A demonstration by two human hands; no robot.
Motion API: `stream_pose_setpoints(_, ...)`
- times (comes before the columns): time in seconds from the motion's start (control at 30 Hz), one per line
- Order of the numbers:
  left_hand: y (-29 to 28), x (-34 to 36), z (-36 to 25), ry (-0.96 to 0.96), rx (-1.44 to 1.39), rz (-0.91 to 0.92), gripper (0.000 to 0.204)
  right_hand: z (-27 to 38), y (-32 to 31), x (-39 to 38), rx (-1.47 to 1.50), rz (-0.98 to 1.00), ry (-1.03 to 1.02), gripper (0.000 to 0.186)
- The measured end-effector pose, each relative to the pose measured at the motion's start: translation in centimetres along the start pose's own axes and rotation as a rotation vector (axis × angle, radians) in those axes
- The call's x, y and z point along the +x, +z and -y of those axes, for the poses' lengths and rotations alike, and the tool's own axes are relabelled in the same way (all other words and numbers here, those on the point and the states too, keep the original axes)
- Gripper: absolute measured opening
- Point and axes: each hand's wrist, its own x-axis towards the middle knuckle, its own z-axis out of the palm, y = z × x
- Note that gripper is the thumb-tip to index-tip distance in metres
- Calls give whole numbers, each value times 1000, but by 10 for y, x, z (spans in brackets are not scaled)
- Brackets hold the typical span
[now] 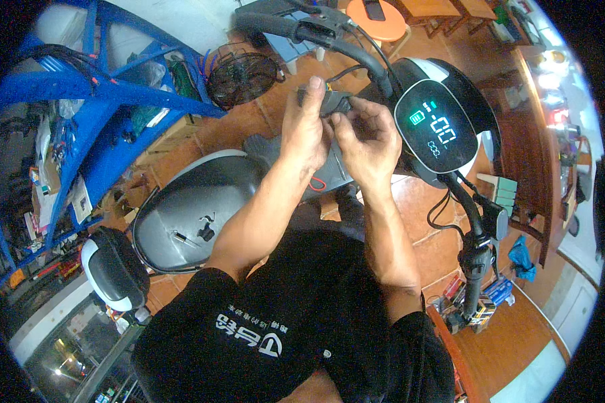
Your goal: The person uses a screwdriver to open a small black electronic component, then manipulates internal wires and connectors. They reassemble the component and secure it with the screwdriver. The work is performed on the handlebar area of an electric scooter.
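Note:
Both hands are raised in front of me, close together beside an electric scooter's lit display [437,126]. A small dark grey part [335,101] is between them; its exact kind is hard to make out. My left hand [304,131] grips it from the left, thumb pointing up. My right hand [370,140] pinches its right end with thumb and bent fingers. Below the hands, a red loop [318,184] shows against the scooter's grey body. On the black seat [175,208] to my left lie a small black bracket-like piece [207,232] and a small metallic piece [179,236].
Handlebar grips stand at the far side [265,25] and near right [472,295], with cables hanging from the bar. A blue metal shelf [107,87] full of goods is on the left. Beyond are a fan [244,79] and an orange stool [378,21]; small boxes [480,310] lie lower right.

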Motion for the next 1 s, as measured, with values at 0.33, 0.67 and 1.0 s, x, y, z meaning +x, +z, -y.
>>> stream_pose_setpoints(0.33, -3, 2, -1, 11, 41, -21, 36, 4, -7, 8, -223, 58, -221, 25)
stream_pose_setpoints(0.67, -4, 2, -9, -85, -77, 32, 34, 0, -15, 25, -238, 182, -427, 25)
stream_pose_setpoints(1.0, 2, 7, -8, -109, -91, 46, 39, 8, -15, 33, -109, 286, -114, 39)
